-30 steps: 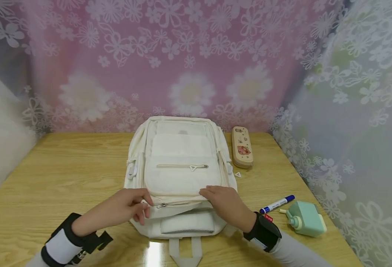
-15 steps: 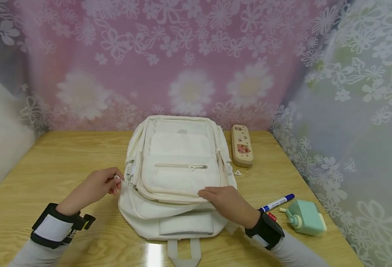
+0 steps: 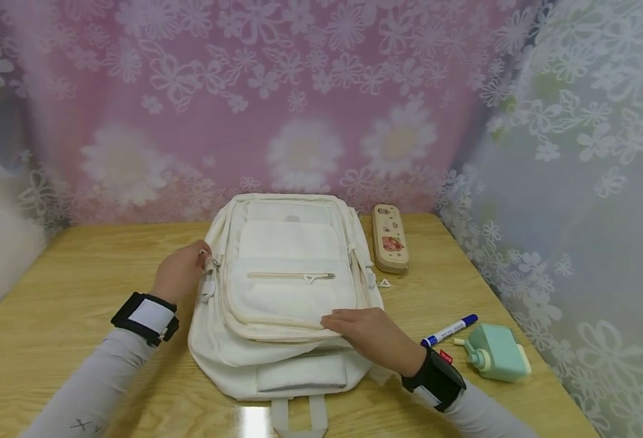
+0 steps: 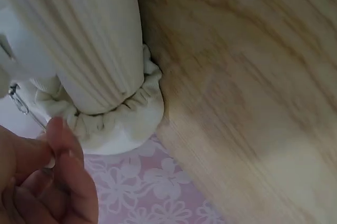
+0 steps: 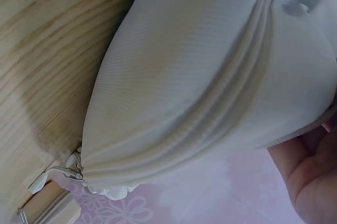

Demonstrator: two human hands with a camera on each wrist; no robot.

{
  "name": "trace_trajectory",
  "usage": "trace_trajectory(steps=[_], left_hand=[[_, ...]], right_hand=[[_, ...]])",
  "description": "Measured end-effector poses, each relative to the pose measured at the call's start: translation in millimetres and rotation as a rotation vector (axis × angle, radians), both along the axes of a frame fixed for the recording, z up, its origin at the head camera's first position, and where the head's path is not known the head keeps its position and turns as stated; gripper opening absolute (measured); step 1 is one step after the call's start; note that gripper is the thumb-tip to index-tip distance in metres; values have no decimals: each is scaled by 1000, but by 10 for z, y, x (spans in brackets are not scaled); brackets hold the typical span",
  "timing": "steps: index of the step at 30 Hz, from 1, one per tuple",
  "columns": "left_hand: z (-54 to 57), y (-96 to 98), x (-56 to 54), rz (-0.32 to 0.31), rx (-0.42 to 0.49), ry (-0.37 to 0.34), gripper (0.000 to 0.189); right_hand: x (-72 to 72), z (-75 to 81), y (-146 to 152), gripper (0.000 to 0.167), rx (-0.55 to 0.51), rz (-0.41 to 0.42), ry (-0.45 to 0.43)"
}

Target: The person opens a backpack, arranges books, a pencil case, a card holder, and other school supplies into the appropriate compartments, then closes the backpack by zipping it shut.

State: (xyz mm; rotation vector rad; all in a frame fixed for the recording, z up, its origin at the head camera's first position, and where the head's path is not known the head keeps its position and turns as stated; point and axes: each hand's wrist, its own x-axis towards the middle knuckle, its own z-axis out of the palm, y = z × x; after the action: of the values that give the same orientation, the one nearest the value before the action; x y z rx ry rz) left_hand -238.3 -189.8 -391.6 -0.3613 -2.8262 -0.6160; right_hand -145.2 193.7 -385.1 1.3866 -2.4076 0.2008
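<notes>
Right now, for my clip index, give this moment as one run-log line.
left hand: pinches zipper pull | right hand: touches white backpack | beige case: beside backpack

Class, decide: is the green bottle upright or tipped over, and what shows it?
Tipped over: the green bottle lies on its side, its neck pointing sideways rather than up.

Left hand pinching; right hand palm down.
</notes>
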Motion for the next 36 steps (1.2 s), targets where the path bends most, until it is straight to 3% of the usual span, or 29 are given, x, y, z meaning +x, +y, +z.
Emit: trace_trajectory(steps=[5, 10, 12, 14, 17, 20, 23, 26, 29, 32, 36], left_hand=[[63, 0, 94, -6, -44, -44, 14], [173, -8, 260, -16, -8, 26, 16], [227, 22, 320, -50, 34, 29, 17], [288, 79, 380, -122, 95, 4, 20], [396, 203, 496, -275, 190, -71, 25], [514, 343, 637, -427, 244, -145, 33], [608, 505, 738, -523, 235, -190, 54], [653, 687, 750, -547, 133, -99, 70], [625, 844, 703, -508, 52, 84, 61], [548, 936, 662, -471, 54, 205, 43], [475, 962, 653, -417, 70, 245, 33]], right_hand=[[-11, 16, 24, 31, 19, -31, -77], [-35, 25, 64, 31, -3, -23, -160], [-49, 38, 74, 32, -1, -22, -201], [-70, 65, 83, 32, 0, -32, -247], [-111, 155, 94, 31, -26, -55, -281], [-149, 283, 91, 28, -89, -75, -253], [-185, 408, 82, 26, -168, -92, -161], [-202, 522, 72, 26, -253, -97, -62], [-177, 574, 102, 28, -291, -88, -9], [-113, 560, 207, 30, -245, -86, -55], [-31, 572, 517, 36, -117, -177, -151]])
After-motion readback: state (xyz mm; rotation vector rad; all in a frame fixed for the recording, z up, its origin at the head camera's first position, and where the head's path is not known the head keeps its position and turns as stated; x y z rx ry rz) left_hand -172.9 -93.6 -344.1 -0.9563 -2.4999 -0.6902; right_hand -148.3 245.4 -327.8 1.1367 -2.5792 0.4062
